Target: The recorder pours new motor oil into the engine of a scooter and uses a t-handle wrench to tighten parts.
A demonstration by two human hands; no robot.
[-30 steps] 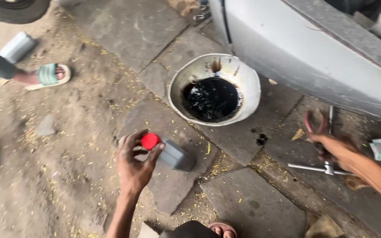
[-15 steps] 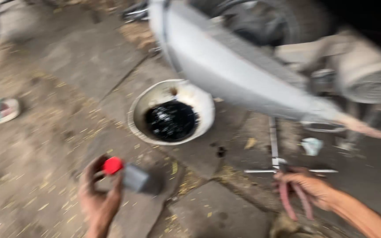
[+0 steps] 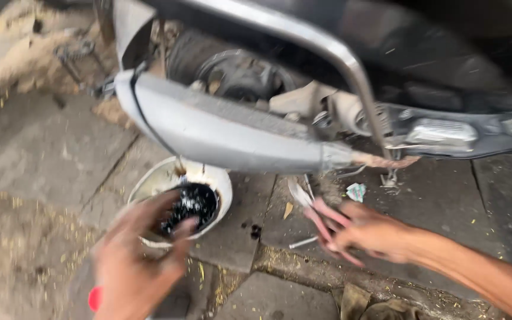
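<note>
A blurred left hand point(image 3: 140, 261), fingers clenched around a red-capped bottle point(image 3: 95, 298), hangs over a white bowl point(image 3: 220, 184) of black oil on the pavement and could tip it, while the right hand point(image 3: 365, 231) grasps pink-handled pliers point(image 3: 315, 210).

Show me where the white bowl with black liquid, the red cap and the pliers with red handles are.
white bowl point(image 3: 223, 184): head view, bare right rim.
red cap point(image 3: 95, 298): head view, visible red edge beside the left hand.
pliers point(image 3: 326, 214): head view, upper red handle.
</note>
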